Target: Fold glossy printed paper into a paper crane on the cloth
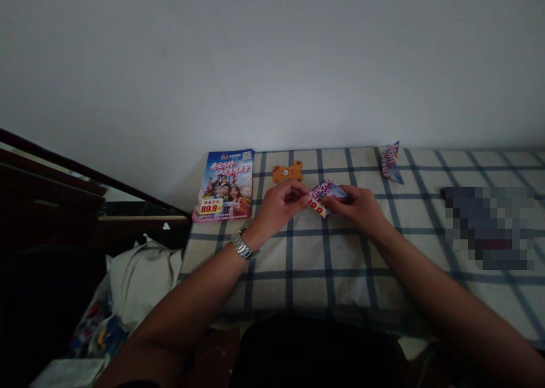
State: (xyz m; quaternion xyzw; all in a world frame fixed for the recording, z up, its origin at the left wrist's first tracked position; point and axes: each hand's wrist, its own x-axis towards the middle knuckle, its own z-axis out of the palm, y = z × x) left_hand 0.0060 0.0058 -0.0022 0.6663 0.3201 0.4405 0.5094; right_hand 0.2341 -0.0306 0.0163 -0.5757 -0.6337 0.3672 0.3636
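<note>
My left hand (281, 205) and my right hand (353, 208) hold a small folded piece of glossy printed paper (327, 197) between them, above the checked cloth (323, 252). The paper shows red and white print, with red numerals on its lower left corner. Its middle is partly hidden by my fingers. A metal wristwatch (244, 244) sits on my left wrist. Another folded printed paper (390, 162) stands near the cloth's far edge, beyond my right hand.
A glossy travel brochure (223, 186) and an orange bear-shaped card (288, 172) lie at the cloth's far left. A white wall rises behind. A pixelated blurred patch (489, 227) covers something on the right. A pale cloth bundle (142, 280) and dark furniture (46, 195) lie left.
</note>
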